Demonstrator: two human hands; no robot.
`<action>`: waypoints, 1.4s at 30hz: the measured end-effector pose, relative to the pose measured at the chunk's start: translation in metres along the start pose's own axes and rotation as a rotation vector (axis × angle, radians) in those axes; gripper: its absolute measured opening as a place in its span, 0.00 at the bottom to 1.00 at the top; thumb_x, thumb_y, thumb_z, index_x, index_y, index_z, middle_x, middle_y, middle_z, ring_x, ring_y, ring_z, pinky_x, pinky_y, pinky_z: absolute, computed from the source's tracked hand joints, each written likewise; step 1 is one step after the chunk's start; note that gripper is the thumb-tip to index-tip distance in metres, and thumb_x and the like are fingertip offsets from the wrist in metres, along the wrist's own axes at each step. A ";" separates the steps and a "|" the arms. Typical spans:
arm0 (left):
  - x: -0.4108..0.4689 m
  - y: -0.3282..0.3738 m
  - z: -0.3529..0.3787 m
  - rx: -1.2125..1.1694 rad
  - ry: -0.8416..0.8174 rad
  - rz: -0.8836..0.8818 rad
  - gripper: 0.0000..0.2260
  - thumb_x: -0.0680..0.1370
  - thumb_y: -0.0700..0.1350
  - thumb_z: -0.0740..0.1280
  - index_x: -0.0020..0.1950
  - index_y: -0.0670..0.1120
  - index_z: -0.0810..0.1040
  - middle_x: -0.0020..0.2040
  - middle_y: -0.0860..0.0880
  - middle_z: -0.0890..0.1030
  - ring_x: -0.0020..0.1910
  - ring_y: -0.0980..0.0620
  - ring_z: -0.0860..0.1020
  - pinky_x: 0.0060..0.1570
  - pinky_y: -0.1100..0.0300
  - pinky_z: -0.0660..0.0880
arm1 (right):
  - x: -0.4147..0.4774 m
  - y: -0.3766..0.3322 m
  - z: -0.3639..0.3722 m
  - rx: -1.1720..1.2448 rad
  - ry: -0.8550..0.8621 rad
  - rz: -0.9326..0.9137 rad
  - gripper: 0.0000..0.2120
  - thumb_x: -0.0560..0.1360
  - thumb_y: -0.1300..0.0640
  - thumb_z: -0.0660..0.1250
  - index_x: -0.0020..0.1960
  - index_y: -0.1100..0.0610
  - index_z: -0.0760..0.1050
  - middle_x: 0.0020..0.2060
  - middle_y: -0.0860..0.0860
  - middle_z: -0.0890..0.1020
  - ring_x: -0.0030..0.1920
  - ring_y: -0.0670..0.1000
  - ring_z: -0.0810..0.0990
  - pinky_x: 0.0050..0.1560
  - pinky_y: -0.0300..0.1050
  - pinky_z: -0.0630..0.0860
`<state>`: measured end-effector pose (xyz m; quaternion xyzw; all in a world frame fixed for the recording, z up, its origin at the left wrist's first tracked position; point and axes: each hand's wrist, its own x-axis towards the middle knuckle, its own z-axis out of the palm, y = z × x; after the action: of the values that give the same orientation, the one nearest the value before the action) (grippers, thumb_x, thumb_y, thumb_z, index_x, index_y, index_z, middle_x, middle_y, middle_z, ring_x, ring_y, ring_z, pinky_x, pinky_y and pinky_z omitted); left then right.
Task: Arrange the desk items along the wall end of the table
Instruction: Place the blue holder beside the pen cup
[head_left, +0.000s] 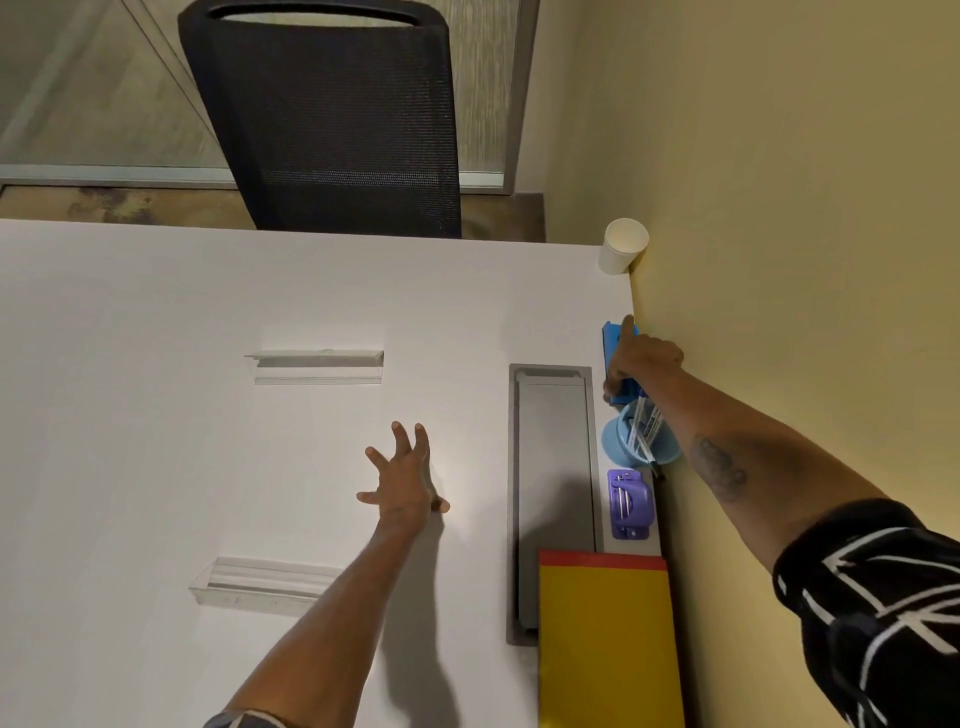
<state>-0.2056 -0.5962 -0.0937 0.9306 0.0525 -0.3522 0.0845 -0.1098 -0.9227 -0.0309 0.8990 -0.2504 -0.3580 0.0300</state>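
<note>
Along the yellow wall stand a white paper cup (622, 253), a blue block-shaped item (613, 335), a light blue cup (621, 441) holding pens, a purple hole punch (629, 503) and a yellow pad with a red top strip (608, 639). My right hand (641, 358) lies on top of the blue item, thumb and fingers around its sides, index finger stretched toward the wall. My left hand (405, 480) hovers flat over the white table (156, 415) with fingers spread, holding nothing. Two clear plastic trays (318, 367) (260, 584) lie on the table's middle.
A grey cable-slot cover (553, 499) runs along the table just left of the row of items. A black mesh office chair (332, 119) stands behind the far edge. The wall bounds the table on the right.
</note>
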 end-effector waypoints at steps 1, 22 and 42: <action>0.000 0.000 0.000 0.004 0.002 0.000 0.57 0.62 0.48 0.83 0.78 0.59 0.46 0.79 0.55 0.40 0.76 0.33 0.45 0.56 0.23 0.67 | 0.001 0.000 0.001 -0.014 -0.006 0.001 0.59 0.70 0.46 0.74 0.79 0.54 0.30 0.68 0.60 0.73 0.63 0.62 0.76 0.54 0.54 0.73; 0.003 -0.001 0.004 0.033 0.013 -0.002 0.58 0.62 0.49 0.83 0.79 0.59 0.46 0.79 0.54 0.40 0.76 0.32 0.46 0.55 0.22 0.67 | 0.013 0.002 -0.014 -0.005 -0.111 0.012 0.63 0.63 0.38 0.78 0.80 0.55 0.40 0.72 0.59 0.69 0.66 0.62 0.75 0.65 0.56 0.72; -0.001 0.000 0.001 0.006 0.015 0.012 0.57 0.63 0.47 0.83 0.79 0.58 0.47 0.80 0.54 0.41 0.77 0.32 0.45 0.55 0.23 0.68 | 0.006 0.004 -0.012 0.186 -0.032 0.015 0.45 0.68 0.48 0.78 0.75 0.60 0.57 0.69 0.60 0.71 0.68 0.61 0.72 0.63 0.53 0.72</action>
<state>-0.2071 -0.5961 -0.0940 0.9338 0.0465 -0.3448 0.0837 -0.0997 -0.9306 -0.0253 0.8902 -0.2898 -0.3472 -0.0551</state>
